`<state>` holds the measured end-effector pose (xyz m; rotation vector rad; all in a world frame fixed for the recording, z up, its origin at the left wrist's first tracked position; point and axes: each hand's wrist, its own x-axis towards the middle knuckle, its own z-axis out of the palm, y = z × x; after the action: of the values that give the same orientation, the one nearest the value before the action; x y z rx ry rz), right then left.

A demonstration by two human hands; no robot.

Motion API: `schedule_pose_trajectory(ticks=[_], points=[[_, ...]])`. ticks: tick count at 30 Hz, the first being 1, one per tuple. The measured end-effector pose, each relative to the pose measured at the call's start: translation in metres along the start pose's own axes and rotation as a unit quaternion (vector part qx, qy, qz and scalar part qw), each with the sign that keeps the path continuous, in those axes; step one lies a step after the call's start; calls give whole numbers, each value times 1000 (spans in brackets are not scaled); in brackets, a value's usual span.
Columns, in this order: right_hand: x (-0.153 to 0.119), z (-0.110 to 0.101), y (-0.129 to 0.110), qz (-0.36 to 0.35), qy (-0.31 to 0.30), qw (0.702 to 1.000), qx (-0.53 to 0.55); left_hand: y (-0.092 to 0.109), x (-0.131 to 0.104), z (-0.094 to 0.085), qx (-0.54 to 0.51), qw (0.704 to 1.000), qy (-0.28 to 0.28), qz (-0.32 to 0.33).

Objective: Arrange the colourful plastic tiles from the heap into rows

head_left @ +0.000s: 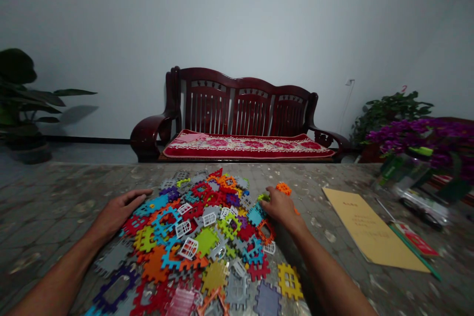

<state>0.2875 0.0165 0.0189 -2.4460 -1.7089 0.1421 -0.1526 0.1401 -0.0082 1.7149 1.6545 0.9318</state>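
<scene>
I see the left hand [115,211] edging a heap of plastic pieces [206,241], thumb and fingers apart; the right hand [281,206] curls opposite; I cannot tell its grip.

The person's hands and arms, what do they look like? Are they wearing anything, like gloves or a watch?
They're bare! The left hand and right hand have no gloves, and no watch or bracelet shows on either wrist. No sleeves show on the forearms, which widen away from the wrists. The picture is too dim to tell about rings.
</scene>
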Motion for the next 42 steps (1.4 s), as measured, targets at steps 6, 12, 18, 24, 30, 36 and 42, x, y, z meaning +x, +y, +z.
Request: schedule_pose_trajectory(ticks=[6, 12, 18, 24, 30, 36, 42], points=[[4, -7, 41, 21, 68, 992, 106, 0, -1, -1, -1, 1000, -9, -11], [-1, -13, 104, 124, 96, 987, 21, 0, 0, -1, 2, 1000, 7, -2], [-4, -2, 121, 122, 70, 990, -30, 3, -2, -1, 0, 1000, 11, -7], [20, -4, 98, 61, 106, 992, 12, -2, 1, 0, 9, 1000, 12, -3], [43, -2, 67, 65, 34, 997, -21, -1, 0, -1, 5, 1000, -3, -7], [53, 3, 47, 75, 36, 996, -37, -2, 2, -1, 4, 1000, 4, 2], [65, 10, 21, 83, 45, 995, -33, 0, -1, 0, -9, 1000, 11, -4]])
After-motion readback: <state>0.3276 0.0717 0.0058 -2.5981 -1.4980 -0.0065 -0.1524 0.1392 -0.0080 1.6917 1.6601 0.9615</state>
